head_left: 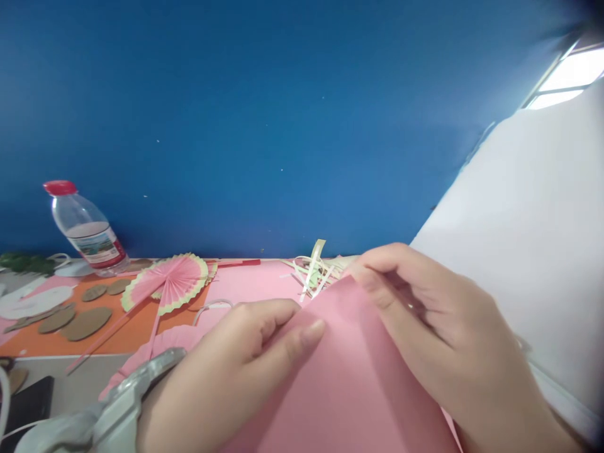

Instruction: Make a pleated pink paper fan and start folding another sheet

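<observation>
A large sheet of pink paper [349,377] is held up in front of me between both hands. My left hand [255,352] grips its left edge, the thumb lying flat on the near face and the fingers behind. At the top corner, my right hand [425,321] pinches the sheet between thumb and fingers. Behind the left wrist, which wears a pale grey watch, a pleated pink fan [165,280] with a yellow-green edge lies on the table. Just beyond the sheet is a heap of thin paper strips [314,274].
A tilted-looking plastic bottle [89,229] with a red cap stands at the back left. Brown cardboard ovals [87,323] lie on orange paper [136,321]. A dark phone-like slab [31,402] sits at the lower left. A blue panel [283,126] rises behind, a white wall [533,239] at right.
</observation>
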### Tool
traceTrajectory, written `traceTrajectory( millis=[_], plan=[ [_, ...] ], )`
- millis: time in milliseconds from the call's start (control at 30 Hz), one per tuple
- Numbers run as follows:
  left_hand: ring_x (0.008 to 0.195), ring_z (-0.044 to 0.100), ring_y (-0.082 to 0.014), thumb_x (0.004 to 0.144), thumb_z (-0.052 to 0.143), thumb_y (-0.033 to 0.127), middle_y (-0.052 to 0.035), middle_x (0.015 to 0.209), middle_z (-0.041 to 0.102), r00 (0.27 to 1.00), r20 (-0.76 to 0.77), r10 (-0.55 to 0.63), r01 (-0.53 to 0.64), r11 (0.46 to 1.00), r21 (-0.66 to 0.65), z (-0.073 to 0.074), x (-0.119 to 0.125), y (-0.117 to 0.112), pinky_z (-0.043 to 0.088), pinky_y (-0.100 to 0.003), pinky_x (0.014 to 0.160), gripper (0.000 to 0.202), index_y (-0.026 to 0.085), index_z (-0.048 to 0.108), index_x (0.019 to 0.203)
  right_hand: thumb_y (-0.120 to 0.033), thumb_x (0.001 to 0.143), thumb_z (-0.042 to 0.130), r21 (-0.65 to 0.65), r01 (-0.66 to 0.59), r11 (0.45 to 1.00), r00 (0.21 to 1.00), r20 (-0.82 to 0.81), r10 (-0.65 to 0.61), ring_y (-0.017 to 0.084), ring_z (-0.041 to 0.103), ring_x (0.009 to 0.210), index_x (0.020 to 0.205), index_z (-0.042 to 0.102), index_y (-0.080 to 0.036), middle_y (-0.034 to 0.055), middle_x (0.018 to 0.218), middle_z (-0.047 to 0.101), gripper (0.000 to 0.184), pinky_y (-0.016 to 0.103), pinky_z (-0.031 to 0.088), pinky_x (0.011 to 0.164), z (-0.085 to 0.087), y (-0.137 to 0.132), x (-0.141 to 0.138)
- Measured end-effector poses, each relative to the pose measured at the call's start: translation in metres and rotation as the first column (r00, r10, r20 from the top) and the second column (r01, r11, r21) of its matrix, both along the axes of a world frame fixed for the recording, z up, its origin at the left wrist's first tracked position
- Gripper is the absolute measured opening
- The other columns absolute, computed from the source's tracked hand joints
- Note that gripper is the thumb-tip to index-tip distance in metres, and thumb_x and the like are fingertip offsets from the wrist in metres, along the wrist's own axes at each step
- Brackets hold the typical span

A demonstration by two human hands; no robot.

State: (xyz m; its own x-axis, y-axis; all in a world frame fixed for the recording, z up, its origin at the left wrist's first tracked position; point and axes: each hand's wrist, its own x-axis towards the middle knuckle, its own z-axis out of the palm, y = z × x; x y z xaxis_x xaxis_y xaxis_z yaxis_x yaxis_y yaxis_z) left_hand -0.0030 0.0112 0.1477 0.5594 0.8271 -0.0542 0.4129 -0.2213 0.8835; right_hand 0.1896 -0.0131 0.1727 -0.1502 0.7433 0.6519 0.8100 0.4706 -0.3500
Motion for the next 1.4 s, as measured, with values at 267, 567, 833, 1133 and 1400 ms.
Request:
traceTrajectory(
  millis=[267, 567, 833, 1133, 1400],
  plan=[
    [0.060, 0.045, -0.0089, 0.090, 0.049, 0.052, 0.0039, 0.065, 0.047, 0.999, 0.018, 0.039, -0.040, 0.997, 0.066, 0.012, -0.009, 0.004, 0.035, -0.018, 0.050, 0.038, 0.020, 0.056, 0.071, -0.021, 0.094, 0.050, 0.202, 0.352, 0.914, 0.924, -0.228, -0.306, 0.010, 0.054, 0.066, 0.079, 0.057, -0.023, -0.0032, 0.075, 0.060, 0.017, 0.023, 0.042, 0.062, 0.008, -0.008, -0.013],
    [0.064, 0.053, -0.0097, 0.089, 0.053, 0.047, 0.0025, 0.070, 0.058, 0.991, 0.077, 0.110, -0.117, 0.989, 0.096, 0.014, -0.011, 0.001, 0.042, -0.017, 0.053, 0.030, 0.021, 0.063, 0.076, -0.043, 0.092, 0.051, 0.153, 0.468, 0.870, 0.862, -0.298, -0.411, 0.015, 0.056, 0.065, 0.082, 0.062, -0.024, 0.0007, 0.078, 0.062, 0.024, 0.034, 0.043, 0.068, 0.005, -0.003, 0.007],
    [0.064, 0.053, -0.0091, 0.089, 0.053, 0.051, 0.0041, 0.069, 0.057, 0.987, 0.121, 0.103, -0.112, 0.991, 0.073, 0.007, -0.011, 0.002, 0.040, -0.017, 0.053, 0.032, 0.023, 0.063, 0.076, -0.045, 0.091, 0.050, 0.190, 0.478, 0.857, 0.867, -0.258, -0.426, 0.014, 0.056, 0.061, 0.081, 0.062, -0.025, 0.0004, 0.075, 0.062, 0.026, 0.033, 0.044, 0.062, 0.004, 0.000, 0.011],
    [0.059, 0.048, -0.0073, 0.091, 0.051, 0.046, 0.0061, 0.063, 0.052, 0.991, 0.100, 0.090, -0.098, 0.991, 0.087, 0.008, -0.009, 0.000, 0.037, -0.017, 0.051, 0.032, 0.023, 0.059, 0.070, -0.036, 0.094, 0.048, 0.144, 0.519, 0.843, 0.835, -0.296, -0.464, 0.015, 0.054, 0.065, 0.085, 0.061, -0.024, 0.0009, 0.077, 0.060, 0.020, 0.034, 0.043, 0.067, 0.009, -0.004, -0.007],
    [0.061, 0.049, -0.0079, 0.091, 0.049, 0.048, 0.0057, 0.064, 0.052, 0.993, 0.055, 0.105, -0.111, 0.987, 0.118, 0.006, -0.006, 0.000, 0.038, -0.017, 0.053, 0.035, 0.023, 0.058, 0.069, -0.032, 0.094, 0.049, 0.093, 0.542, 0.836, 0.805, -0.345, -0.483, 0.016, 0.053, 0.064, 0.078, 0.058, -0.024, 0.0000, 0.072, 0.056, 0.020, 0.035, 0.041, 0.065, 0.010, -0.006, -0.018]
  ],
)
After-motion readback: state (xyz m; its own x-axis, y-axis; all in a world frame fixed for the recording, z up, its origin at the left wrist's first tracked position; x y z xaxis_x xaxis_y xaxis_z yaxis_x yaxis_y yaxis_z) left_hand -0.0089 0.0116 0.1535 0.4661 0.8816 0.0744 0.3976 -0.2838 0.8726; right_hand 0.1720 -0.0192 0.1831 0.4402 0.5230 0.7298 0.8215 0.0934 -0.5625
